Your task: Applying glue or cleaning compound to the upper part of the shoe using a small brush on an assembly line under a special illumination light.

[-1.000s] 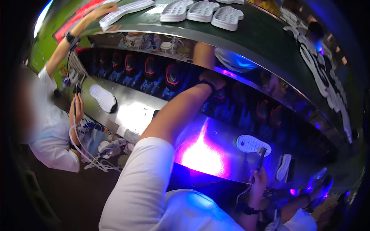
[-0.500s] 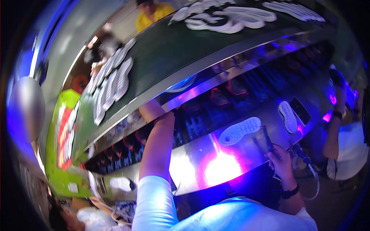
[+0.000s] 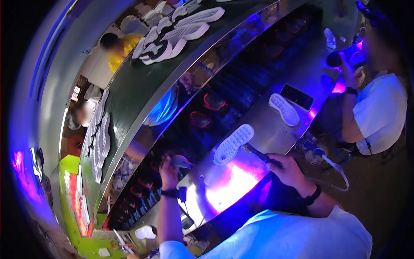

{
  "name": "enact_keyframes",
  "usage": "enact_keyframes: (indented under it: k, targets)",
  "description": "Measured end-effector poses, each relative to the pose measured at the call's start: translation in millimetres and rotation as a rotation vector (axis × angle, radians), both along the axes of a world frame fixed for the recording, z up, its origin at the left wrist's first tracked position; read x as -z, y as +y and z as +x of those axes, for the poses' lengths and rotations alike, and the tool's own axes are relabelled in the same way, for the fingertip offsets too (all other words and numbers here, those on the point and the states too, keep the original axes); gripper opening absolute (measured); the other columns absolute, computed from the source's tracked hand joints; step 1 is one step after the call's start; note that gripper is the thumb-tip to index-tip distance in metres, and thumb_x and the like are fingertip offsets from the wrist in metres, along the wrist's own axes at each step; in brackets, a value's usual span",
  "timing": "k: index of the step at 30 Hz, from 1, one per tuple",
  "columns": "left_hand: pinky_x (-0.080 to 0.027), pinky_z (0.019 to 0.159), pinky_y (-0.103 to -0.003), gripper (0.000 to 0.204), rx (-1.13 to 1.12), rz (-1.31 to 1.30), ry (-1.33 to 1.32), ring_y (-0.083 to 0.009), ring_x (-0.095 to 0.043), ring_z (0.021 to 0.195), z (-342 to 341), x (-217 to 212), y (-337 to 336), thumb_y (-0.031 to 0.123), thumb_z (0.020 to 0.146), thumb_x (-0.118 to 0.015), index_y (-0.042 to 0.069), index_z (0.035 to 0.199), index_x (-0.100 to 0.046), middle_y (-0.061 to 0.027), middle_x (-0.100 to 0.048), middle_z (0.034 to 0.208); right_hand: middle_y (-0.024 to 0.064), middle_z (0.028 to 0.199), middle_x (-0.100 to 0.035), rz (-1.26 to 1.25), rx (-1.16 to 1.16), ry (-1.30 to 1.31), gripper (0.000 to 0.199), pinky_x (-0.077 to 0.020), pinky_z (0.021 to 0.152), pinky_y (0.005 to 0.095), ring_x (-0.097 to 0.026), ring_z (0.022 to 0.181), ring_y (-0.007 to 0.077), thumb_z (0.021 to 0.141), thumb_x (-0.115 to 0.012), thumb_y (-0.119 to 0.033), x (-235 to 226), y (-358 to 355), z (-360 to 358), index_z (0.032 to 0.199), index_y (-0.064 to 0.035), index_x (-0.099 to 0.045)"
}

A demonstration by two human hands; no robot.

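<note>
My left hand is closed around a dark shoe upper with a glowing reddish edge, above the near side of the dark rack. In my right hand is a slim dark-handled tool, its kind unclear. The tool's far end is close beside a white shoe sole on the metal worktop; whether they touch I cannot tell. Another white sole lies farther right, next to a black phone.
Dark uppers with red-lit edges fill the rack beyond the worktop. A green conveyor belt carries white soles. A bright purple-white light patch covers the near worktop. At right, a co-worker handles a dark shoe.
My left hand has come back from over the rack and now holds an upper. The right hand has moved the tool toward the near sole. The whole view has turned.
</note>
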State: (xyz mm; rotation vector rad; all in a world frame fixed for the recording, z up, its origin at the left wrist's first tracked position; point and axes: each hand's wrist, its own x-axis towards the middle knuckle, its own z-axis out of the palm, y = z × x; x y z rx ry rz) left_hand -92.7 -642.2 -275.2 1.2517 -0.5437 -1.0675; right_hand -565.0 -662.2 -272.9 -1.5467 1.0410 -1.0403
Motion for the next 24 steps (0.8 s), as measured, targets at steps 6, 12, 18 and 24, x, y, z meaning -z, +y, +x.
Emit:
enact_keyframes:
  k: [6, 12, 18, 24]
  targets:
    - [-0.053, 0.091, -0.034, 0.056, -0.204, 0.021, -0.323, -0.0167, -0.064, 0.103, -88, -36, 96, 0.012, 0.081, -0.082, 0.004, 0.128, -0.053, -0.0047, -0.065, 0.112, 0.0022, 0.08, -0.066, 0.269, -0.213, -0.037, 0.025, -0.048, 0.066, 0.025, -0.058, 0.073, 0.0076, 0.09, -0.073, -0.013, -9, -9, 36, 0.109, 0.0035, -0.071]
    - [-0.046, 0.105, -0.041, 0.092, -0.078, -0.055, -0.949, -0.0275, -0.058, 0.122, -144, -43, 162, 0.025, 0.066, -0.093, 0.001, 0.14, -0.044, -0.0158, -0.057, 0.132, 0.0065, 0.097, -0.074, 0.175, -0.317, 0.047, 0.032, -0.0519, 0.08, 0.0264, -0.066, 0.088, 0.0116, 0.089, -0.074, -0.011, -17, 17, 68, 0.117, 0.0037, -0.07]
    - [-0.039, 0.111, -0.056, 0.095, -0.047, -0.198, -1.364, -0.0409, -0.052, 0.13, -191, -31, 229, 0.033, 0.067, -0.087, -0.003, 0.142, -0.04, -0.0255, -0.05, 0.139, 0.0076, 0.097, -0.074, 0.154, -0.434, 0.215, 0.032, -0.0522, 0.081, 0.0277, -0.066, 0.09, 0.0121, 0.089, -0.075, -0.013, 6, 48, 90, 0.116, 0.0036, -0.07]
    - [-0.034, 0.113, -0.057, 0.058, 0.011, -0.158, -1.359, -0.0384, -0.051, 0.133, -199, -11, 259, 0.02, 0.082, -0.069, -0.006, 0.131, -0.053, -0.0245, -0.054, 0.139, 0.0043, 0.091, -0.072, 0.23, -0.481, 0.256, 0.031, -0.0514, 0.076, 0.0264, -0.063, 0.084, 0.0094, 0.091, -0.073, -0.016, 12, 57, 115, 0.116, 0.0026, -0.071]
